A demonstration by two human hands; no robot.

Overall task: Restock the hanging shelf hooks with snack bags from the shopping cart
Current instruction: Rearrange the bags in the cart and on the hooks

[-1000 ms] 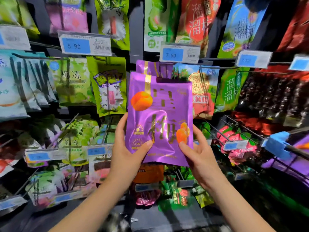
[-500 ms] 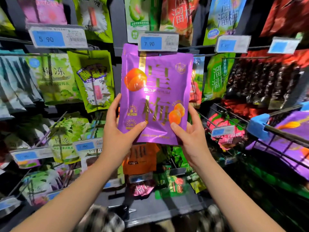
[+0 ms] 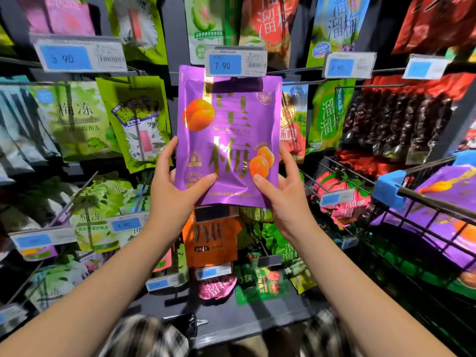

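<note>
Left hand (image 3: 175, 191): thumb on the front, fingers behind, gripping the lower left corner of the purple snack bag (image 3: 229, 140).
Right hand (image 3: 286, 199): the same grip on the lower right corner.
Bag: upright, held up at the shelf, top edge tucked behind the 7.90 price tag (image 3: 235, 63). Whether its hole is on the hook cannot be told.
Shopping cart (image 3: 389, 189), at right: more purple bags (image 3: 453, 184) inside.
Status, as judged: this bag is mid-hanging and not released; the cart stock is left to hang.
</note>
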